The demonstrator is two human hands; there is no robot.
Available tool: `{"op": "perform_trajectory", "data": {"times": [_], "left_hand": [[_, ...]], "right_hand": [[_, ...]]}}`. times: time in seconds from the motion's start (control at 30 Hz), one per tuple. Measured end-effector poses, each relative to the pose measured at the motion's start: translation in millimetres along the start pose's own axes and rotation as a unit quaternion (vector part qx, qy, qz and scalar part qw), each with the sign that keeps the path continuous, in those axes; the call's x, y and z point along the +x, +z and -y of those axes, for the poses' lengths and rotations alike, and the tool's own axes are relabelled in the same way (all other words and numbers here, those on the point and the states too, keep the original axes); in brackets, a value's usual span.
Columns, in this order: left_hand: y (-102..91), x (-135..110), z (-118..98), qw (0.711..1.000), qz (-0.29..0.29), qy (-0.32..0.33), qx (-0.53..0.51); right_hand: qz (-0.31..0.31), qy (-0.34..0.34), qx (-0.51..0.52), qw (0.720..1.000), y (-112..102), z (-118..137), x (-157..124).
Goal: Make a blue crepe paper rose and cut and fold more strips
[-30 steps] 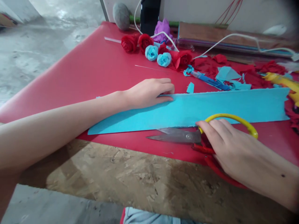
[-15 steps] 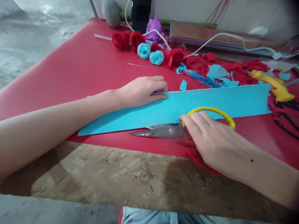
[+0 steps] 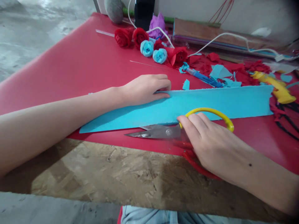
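A long strip of light blue crepe paper [image 3: 221, 102] lies across the red-covered table. On its far edge rests my left hand [image 3: 151, 88], fingers curled and thumb lying on the paper, holding the strip. My right hand [image 3: 205, 137] is closed round the handles of a pair of scissors [image 3: 161, 133], one handle yellow and the other red. The scissor blades are slightly apart along the strip's near edge and point left. One blade is partly hidden under the paper; the lower one lies in front of that edge.
Red paper roses [image 3: 123, 37] and small blue paper roses [image 3: 160, 56] lie at the back. Behind the strip are a blue pen [image 3: 205, 78] and paper scraps [image 3: 219, 71]. A yellow glue gun [image 3: 275, 87] sits at right, with a white cable [image 3: 217, 37] behind. The bare wooden board edge [image 3: 116, 168] is nearest me.
My right hand and the scissors have slid a little to the left along the strip's near edge. My left hand stays in place on the paper. The view has shifted slightly.
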State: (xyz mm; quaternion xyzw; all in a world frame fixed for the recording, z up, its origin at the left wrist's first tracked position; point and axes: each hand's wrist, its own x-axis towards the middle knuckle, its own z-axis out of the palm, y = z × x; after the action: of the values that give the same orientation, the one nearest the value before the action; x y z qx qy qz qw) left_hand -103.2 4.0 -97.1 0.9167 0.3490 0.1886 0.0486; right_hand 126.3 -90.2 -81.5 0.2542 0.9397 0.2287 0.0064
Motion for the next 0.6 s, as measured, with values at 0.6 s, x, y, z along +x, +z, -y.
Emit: {"op": "perform_trajectory", "data": {"times": [0.6], "left_hand": [[1.3, -0.1, 0.6, 1.0, -0.003, 0.002, -0.01]], "right_hand": [[0.011, 0.023, 0.018, 1.0, -11.3, 11.2, 7.3]]}}
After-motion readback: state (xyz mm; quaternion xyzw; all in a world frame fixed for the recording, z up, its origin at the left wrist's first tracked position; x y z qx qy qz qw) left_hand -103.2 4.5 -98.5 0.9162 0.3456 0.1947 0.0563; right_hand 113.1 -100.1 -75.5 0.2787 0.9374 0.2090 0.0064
